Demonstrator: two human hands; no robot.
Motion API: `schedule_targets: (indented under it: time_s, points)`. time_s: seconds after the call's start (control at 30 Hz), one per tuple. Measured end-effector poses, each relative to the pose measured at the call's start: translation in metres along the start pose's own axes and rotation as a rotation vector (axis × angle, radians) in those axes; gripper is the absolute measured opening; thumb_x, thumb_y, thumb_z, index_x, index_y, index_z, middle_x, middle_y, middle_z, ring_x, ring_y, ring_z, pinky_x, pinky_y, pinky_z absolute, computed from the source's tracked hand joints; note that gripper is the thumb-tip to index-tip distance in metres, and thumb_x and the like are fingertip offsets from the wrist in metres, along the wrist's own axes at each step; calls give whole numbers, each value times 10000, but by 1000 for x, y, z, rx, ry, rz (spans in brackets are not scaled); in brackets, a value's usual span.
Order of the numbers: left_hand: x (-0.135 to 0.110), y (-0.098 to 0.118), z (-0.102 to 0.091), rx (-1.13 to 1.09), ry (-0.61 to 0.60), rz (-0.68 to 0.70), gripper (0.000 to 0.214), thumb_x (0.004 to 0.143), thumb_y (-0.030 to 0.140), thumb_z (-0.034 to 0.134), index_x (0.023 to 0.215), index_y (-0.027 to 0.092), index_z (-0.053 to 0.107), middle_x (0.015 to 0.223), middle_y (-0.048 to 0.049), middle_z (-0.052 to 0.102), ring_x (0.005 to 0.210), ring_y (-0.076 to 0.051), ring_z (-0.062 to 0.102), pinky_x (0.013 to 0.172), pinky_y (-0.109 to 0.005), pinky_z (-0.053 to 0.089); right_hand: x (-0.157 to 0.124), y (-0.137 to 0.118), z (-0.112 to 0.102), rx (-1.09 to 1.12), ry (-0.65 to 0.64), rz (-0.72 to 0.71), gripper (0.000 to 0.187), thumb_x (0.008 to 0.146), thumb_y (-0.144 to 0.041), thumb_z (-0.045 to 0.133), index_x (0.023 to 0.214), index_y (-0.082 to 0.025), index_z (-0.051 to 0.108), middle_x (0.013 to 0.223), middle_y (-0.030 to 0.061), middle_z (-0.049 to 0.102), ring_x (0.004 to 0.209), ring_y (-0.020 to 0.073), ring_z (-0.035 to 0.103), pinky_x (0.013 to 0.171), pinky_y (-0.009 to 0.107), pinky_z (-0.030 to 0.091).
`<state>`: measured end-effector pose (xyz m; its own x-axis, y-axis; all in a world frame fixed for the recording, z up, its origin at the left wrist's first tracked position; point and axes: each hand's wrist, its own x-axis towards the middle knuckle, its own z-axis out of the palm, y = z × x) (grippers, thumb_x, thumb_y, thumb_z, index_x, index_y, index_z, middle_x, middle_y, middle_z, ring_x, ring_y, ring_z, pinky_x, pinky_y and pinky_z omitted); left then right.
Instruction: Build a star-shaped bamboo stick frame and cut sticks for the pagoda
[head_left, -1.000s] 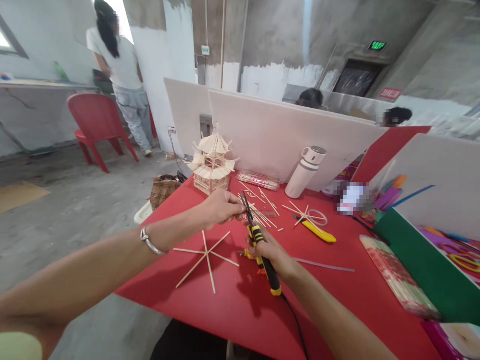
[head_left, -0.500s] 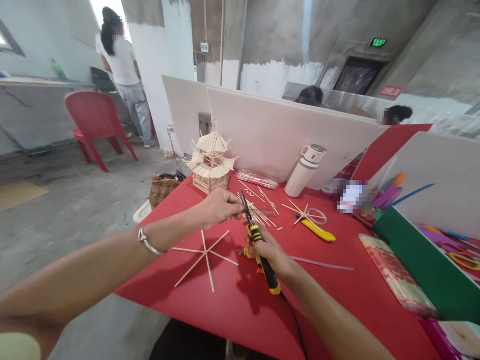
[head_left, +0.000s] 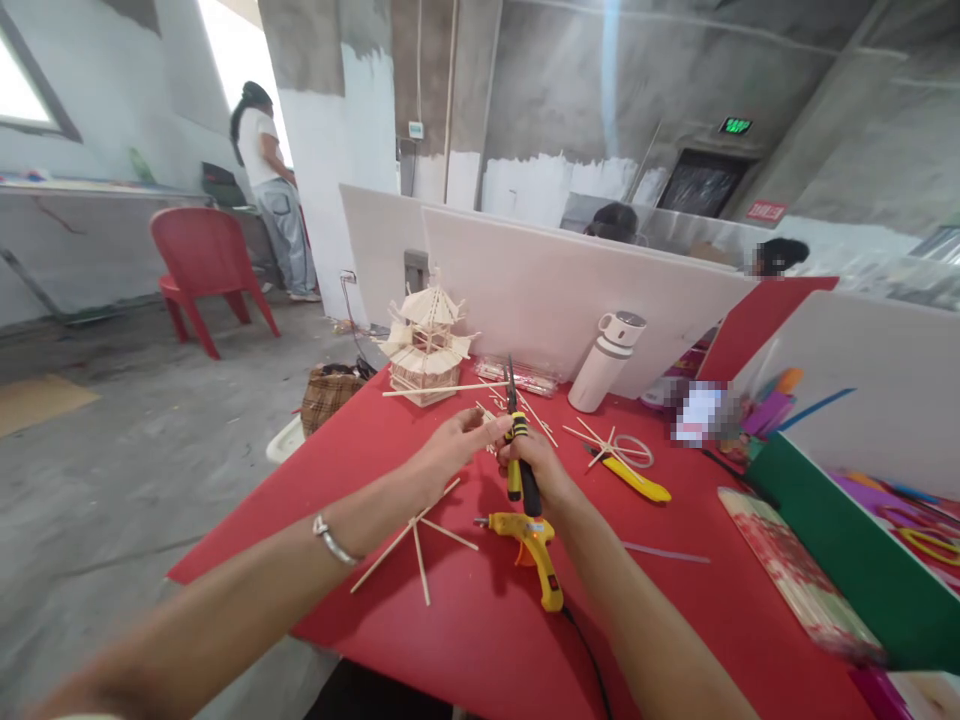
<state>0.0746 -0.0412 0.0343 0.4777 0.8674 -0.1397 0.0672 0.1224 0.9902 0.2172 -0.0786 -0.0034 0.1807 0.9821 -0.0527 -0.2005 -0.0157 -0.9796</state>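
My right hand (head_left: pixel 538 464) is closed around the black and yellow handles of a pair of pliers (head_left: pixel 513 440), held upright over the red table (head_left: pixel 480 640). The jaws clamp a thin wooden stick (head_left: pixel 442 390) that juts out level to the left. My left hand (head_left: pixel 459 450) reaches in from the left with its fingers stretched out, the tips touching the pliers' handles by my right hand. Below my hands lies a star of glued sticks (head_left: pixel 417 532). A yellow glue gun (head_left: pixel 529 538) rests on the table beside it.
A wooden stick pagoda model (head_left: pixel 426 336) stands at the table's far left corner, with loose sticks (head_left: pixel 536 418) near it. Further right are a white flask (head_left: pixel 611 360), a yellow knife (head_left: pixel 636 479) and a stick bundle (head_left: pixel 796 572). White partitions (head_left: pixel 570 290) fence the back. A person stands beyond a red chair (head_left: pixel 201 262).
My right hand has lifted the pliers, and the stick in the jaws now points left. My left hand has let go and opened. The glue gun has come into sight.
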Motion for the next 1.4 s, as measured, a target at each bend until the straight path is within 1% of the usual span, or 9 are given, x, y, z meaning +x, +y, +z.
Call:
schedule_targets:
  time_s: [0.27,0.4,0.5,0.67,0.77,0.87,0.93,1.1,1.4]
  points:
    - [27,-8,26,-319,-86,30,459,529,381,871,817,170,582,685,-5,619,620,-128,567,602,-268,432,-9,-6,16,-140,-26,-104,113,575,-272,568,666,-214,533,616,-45,464,610,130,399,569,272,331]
    - [30,-5,19,-269,13,97,440,586,365,843,890,157,603,727,-6,600,635,-119,544,610,-274,444,-20,-9,19,-217,-68,-177,361,626,-256,640,984,-207,646,897,-9,626,814,174,524,733,292,431]
    - [30,-3,16,-107,37,153,401,681,399,798,935,150,613,812,-45,620,702,-136,549,647,-290,463,-27,-3,23,-223,-88,-137,515,616,-217,672,1126,-216,604,883,-26,606,771,164,511,699,286,423]
    - [10,1,3,452,-99,281,444,859,559,614,992,136,634,843,-94,652,787,-204,601,691,-332,476,-35,9,22,-94,-33,-24,453,553,-195,606,1000,-226,539,691,-82,430,608,124,386,568,263,339]
    - [-8,22,-18,936,60,537,422,864,555,627,991,157,691,816,-101,665,834,-251,607,768,-382,446,-42,13,14,-88,-18,81,370,559,-207,626,899,-244,484,682,-83,437,587,121,405,557,268,353]
    - [-10,50,-35,1034,186,771,258,917,408,568,920,208,732,954,-102,709,967,-252,606,860,-387,423,-48,14,8,-125,-49,120,332,571,-206,629,853,-248,459,675,-81,447,567,118,413,543,277,356]
    - [0,63,-42,1011,225,723,193,846,357,632,854,193,732,965,-108,711,900,-235,611,797,-367,427,-51,13,7,-149,-71,107,330,577,-199,630,859,-246,465,699,-74,462,584,119,422,546,277,358]
    - [26,64,-41,713,-171,312,192,793,338,626,784,179,732,662,-48,671,535,-126,527,552,-308,361,-56,11,5,-173,-76,91,433,578,-188,656,985,-246,518,843,-33,525,728,151,481,597,276,395]
    - [25,53,-37,722,-163,363,245,768,332,607,575,192,665,524,-14,557,485,-107,402,515,-305,297,-57,15,0,-130,-74,92,535,545,-192,650,1067,-262,561,876,-24,502,798,170,480,651,280,428]
